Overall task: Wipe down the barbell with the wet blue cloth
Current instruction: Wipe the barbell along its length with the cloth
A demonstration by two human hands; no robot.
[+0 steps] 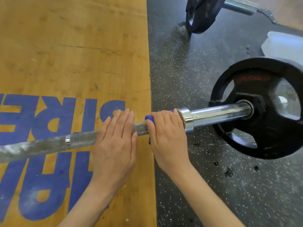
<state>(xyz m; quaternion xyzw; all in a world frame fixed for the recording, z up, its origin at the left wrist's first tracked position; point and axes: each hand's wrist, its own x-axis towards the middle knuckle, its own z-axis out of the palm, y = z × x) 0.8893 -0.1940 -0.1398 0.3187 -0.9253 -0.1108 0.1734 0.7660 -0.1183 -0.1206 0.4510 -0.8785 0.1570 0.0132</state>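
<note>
Your right hand grips the cloth round the bar beside the collar, left hand flat alongside, so the bar's chalky length runs off leftward.

bright, even light | glare on barbell sleeve | soft, curved edges

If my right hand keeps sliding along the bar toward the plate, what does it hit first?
The right hand, wrapped around the blue cloth on the barbell, already sits against the shiny collar. That collar comes first; the weight plate lies farther along the sleeve.
</note>
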